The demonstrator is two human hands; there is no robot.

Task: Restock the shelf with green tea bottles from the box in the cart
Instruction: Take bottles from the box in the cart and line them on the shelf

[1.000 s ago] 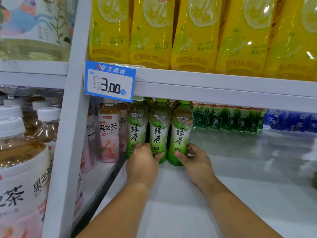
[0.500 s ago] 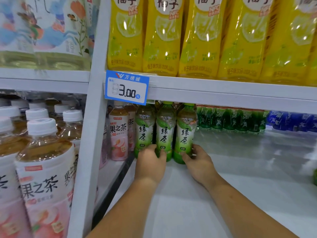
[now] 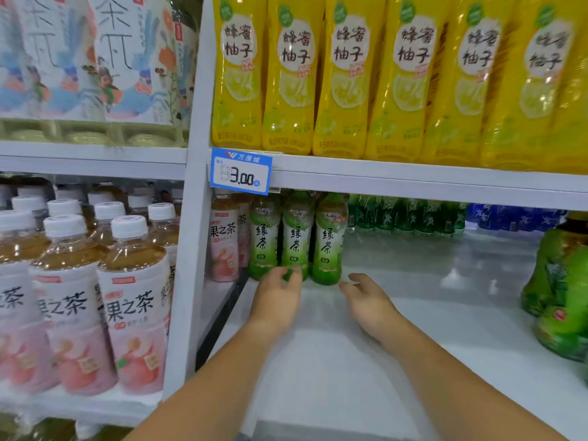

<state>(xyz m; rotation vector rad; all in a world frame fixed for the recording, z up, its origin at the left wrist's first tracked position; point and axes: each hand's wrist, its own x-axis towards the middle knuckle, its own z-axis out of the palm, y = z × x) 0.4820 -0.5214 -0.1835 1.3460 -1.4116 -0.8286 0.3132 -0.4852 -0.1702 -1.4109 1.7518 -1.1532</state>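
head view: three green tea bottles (image 3: 296,240) upright in a row at back-left of shelf (image 3: 413,345), left hand (image 3: 276,300) fingers loosely apart at the middle bottle's base, right hand (image 3: 369,300) fingers spread just beside, gripping nothing.

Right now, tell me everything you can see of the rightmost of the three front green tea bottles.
The rightmost green tea bottle is clear plastic, with brownish tea showing at its shoulder and a green-and-white label bearing black characters. Its top is partly hidden by the upper shelf edge. It stands upright on the white shelf, close beside the middle bottle. The right hand, fingers relaxed, lies just in front of its base and does not appear to touch it.
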